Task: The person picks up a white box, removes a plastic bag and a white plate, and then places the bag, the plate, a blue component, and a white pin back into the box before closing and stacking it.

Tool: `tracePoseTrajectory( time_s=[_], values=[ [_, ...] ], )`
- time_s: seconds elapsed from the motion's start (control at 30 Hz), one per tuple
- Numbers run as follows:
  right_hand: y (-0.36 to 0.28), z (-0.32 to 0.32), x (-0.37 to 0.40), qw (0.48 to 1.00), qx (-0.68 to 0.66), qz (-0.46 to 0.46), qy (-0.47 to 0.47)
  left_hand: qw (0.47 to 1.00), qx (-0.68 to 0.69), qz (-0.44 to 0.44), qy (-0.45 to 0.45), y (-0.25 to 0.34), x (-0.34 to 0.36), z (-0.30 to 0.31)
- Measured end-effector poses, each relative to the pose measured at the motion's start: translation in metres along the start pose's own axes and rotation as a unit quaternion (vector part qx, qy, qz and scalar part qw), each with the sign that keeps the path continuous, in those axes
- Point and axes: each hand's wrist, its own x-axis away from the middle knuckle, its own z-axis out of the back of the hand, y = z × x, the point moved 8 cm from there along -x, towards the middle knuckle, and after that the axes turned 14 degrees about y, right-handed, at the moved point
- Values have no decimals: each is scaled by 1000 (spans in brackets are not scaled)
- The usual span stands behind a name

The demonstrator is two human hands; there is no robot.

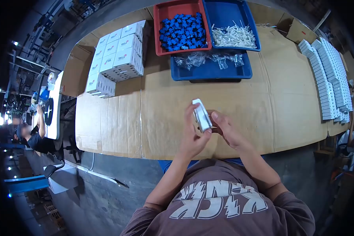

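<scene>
Both my hands hold a small white carton (201, 115) above the near edge of the cardboard-covered table (157, 118). My left hand (192, 135) cups it from the left and below, thumb against its lower end. My right hand (225, 128) grips its right side with the fingertips. The carton stands tilted, its upper end pointing away from me. Whether its flap is open is not visible.
At the back stand a red tray of blue parts (181, 30), a blue tray of white sticks (234, 36) and a blue tray with clear bags (210, 63). Stacked white boxes (116, 57) sit back left. Rows of flat white cartons (330, 78) line the right. Another person (31, 135) works far left.
</scene>
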Motion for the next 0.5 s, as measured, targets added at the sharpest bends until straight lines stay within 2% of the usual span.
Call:
tracePoseTrajectory(
  time_s=[0.13,0.17,0.2,0.27,0.3,0.37,0.43,0.5],
  values=[
    [-2,1,-1,999,11,23,36,997,-5,-79,-2,18,-10,-7],
    [-5,0,-1,998,11,40,45,996,49,-67,41,24,-12,-3],
    [-8,0,0,997,10,57,54,992,112,25,60,15,-13,-4],
    [-14,-8,6,996,1,78,44,945,233,206,97,-6,-7,-5],
    [-18,-12,10,995,-4,89,38,948,202,238,58,-12,-4,-6],
    [-38,-19,20,960,148,229,60,951,207,210,90,-4,-6,-5],
    [-60,-31,35,894,282,341,72,954,211,185,101,2,-8,-5],
    [-62,-35,42,871,285,392,84,952,238,158,112,13,-12,-8]
  ],
)
